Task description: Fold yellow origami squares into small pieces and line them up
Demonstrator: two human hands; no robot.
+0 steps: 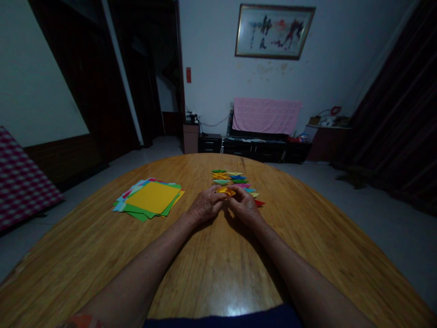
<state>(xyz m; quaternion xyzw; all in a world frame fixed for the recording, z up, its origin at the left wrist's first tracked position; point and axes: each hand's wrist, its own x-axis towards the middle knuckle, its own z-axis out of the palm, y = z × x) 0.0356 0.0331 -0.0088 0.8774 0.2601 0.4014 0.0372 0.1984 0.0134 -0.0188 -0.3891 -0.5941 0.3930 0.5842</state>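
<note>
Between my two hands is a small folded piece of yellow-orange paper [226, 192], held just above the wooden table. My left hand [206, 203] grips its left side with thumb and fingers. From the right, my right hand [245, 206] pinches the same paper. Just beyond lie several small folded paper shapes in two rough columns, among them a blue folded paper [238, 177] and a pale green one [221, 181]. A red folded paper [259, 203] shows beside my right hand. Part of both columns is hidden behind my fingers.
A loose stack of coloured square paper sheets [152, 197], yellow on top, lies to the left on the round wooden table [211, 278]. Past the table stand a low black cabinet [254, 148] and a screen covered by a pink cloth [266, 115]. A checked cloth [23, 182] hangs at far left.
</note>
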